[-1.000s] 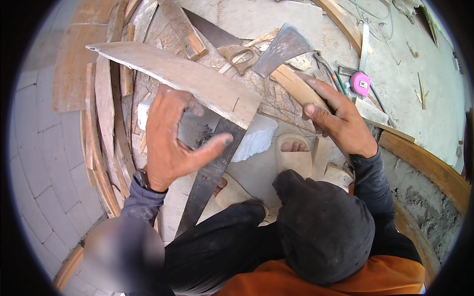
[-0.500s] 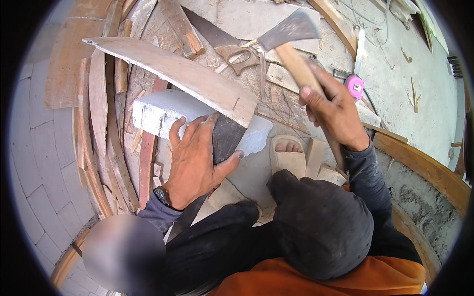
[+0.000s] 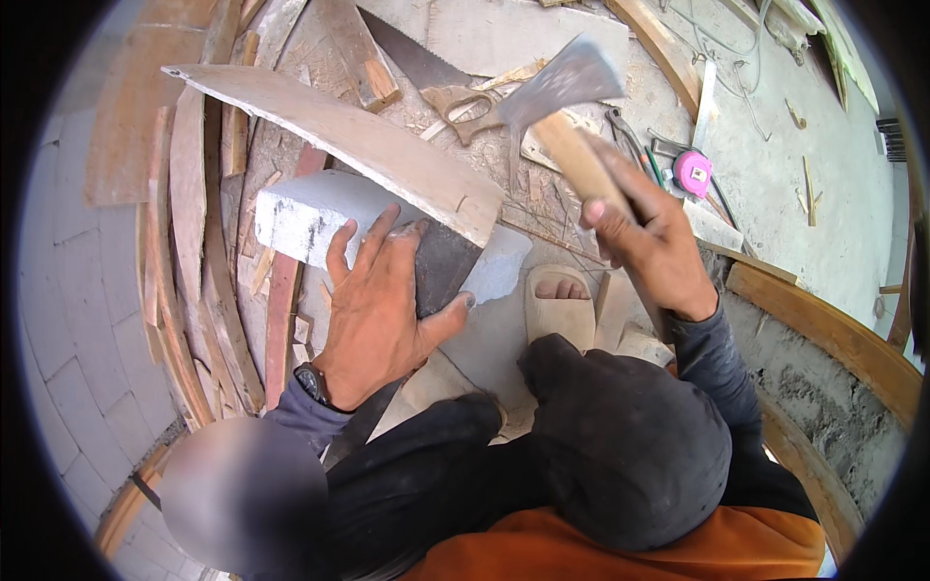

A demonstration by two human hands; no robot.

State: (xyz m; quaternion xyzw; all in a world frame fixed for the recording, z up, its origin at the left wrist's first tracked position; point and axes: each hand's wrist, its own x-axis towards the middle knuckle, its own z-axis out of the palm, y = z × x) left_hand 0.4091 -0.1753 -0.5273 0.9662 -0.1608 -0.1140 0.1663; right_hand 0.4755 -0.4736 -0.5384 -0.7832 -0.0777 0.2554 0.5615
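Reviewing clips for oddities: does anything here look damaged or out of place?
Wood scraps lie loose around the handsaw, cluttering the floor, and the white block, partly hidden by the board, has an uneven, broken-looking right end.

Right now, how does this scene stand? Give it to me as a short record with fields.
Left hand: spread over the dark board; whether it grips is unclear
Right hand: closed around the wooden handle of a hatchet
Pale board: covers the dark board's far end in this view
White block: partly hidden by the pale board
Handsaw: lying beyond the pale board
Tape measure: pink, ahead and right of the right hand
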